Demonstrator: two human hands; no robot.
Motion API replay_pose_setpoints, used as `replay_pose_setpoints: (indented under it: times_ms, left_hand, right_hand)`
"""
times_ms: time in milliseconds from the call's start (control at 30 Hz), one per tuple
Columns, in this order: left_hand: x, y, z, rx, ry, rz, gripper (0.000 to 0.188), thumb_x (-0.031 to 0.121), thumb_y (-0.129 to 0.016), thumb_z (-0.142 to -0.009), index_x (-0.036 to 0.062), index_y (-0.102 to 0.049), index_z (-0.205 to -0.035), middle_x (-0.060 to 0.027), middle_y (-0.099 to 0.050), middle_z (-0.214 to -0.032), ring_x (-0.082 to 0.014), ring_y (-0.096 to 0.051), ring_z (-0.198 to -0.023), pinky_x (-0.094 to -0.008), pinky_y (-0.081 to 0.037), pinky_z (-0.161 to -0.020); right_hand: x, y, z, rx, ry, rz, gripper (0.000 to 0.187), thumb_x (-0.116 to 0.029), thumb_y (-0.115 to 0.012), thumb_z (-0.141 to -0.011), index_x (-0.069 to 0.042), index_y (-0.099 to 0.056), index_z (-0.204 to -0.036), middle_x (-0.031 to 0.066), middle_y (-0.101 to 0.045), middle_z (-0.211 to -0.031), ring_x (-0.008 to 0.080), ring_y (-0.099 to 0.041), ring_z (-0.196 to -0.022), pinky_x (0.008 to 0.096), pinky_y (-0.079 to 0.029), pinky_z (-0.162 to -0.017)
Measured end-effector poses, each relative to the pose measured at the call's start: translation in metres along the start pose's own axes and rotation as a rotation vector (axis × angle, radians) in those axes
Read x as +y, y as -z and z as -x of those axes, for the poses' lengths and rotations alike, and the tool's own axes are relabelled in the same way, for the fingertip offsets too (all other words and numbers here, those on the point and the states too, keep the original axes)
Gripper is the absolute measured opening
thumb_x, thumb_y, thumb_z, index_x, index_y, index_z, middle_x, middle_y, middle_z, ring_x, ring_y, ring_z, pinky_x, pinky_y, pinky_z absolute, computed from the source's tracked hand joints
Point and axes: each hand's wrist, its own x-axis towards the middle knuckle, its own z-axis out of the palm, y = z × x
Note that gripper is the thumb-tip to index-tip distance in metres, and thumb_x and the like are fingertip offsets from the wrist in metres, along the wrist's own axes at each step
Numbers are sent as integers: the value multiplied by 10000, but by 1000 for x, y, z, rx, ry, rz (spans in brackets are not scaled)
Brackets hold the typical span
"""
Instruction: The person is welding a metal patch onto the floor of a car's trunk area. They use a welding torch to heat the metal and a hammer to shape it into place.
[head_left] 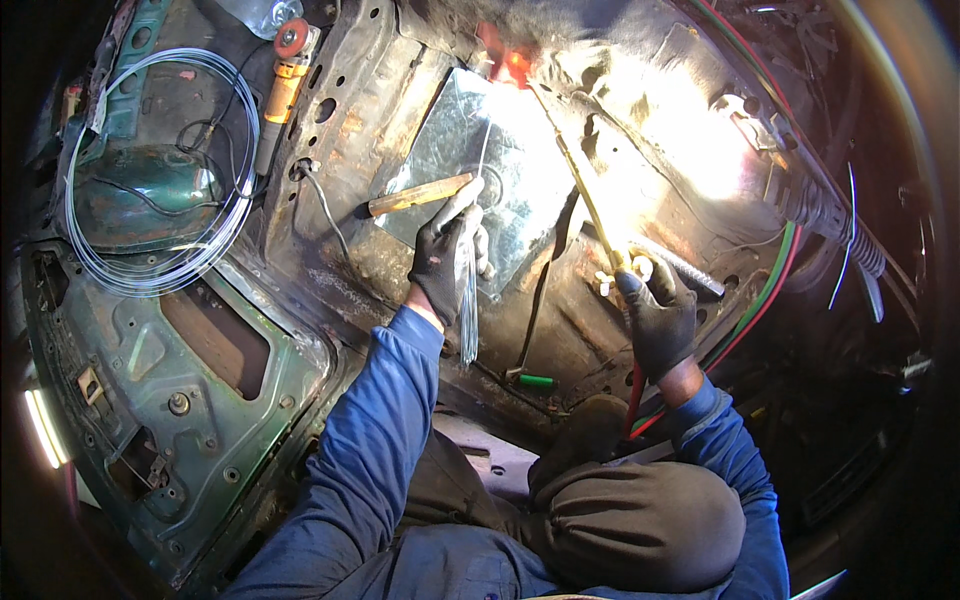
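Observation:
My left hand (450,250), in a dark glove with pale fingertips, is closed around a bundle of thin filler wires (469,320). One wire sticks up from the fingers over a shiny sheet-metal plate (425,165). Beside those fingers is a wooden piece (420,195); whether the hand touches it I cannot tell. My gloved right hand (660,315) grips a brass gas welding torch (590,205) near its valve knobs. The torch's long tube runs up to the plate's far edge, where the metal of the floor panel (508,65) glows orange-red. Glare hides part of the plate.
A wire coil (160,275) and an orange angle grinder (285,90) lie at the far left, above a green door panel (220,440). A green-handled rod (537,380) lies nearer me. Red and green hoses (770,290) run along the right.

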Motion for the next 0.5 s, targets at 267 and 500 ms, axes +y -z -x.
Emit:
replay_pose_setpoints:
  times_ms: [267,500]
  left_hand:
    - [2,-2,2,1,-12,-13,438,261,-637,-1101,157,-623,-1527,22,-529,-703,-100,-527,-550,-299,-502,-521]
    - [2,0,1,-27,-22,-12,469,212,-603,-1114,108,-570,-1570,25,-538,-729,-99,-541,-567,-300,-513,-533]
  right_hand:
    - [5,1,-1,-5,40,11,363,-216,-716,-1079,27,-675,-1345,52,-768,-1068,106,-701,-953,293,-569,-861]
    - [11,-3,-1,12,8,-96,406,-232,-729,-1077,33,-663,-1378,44,-755,-1109,100,-678,-985,285,-557,-872]
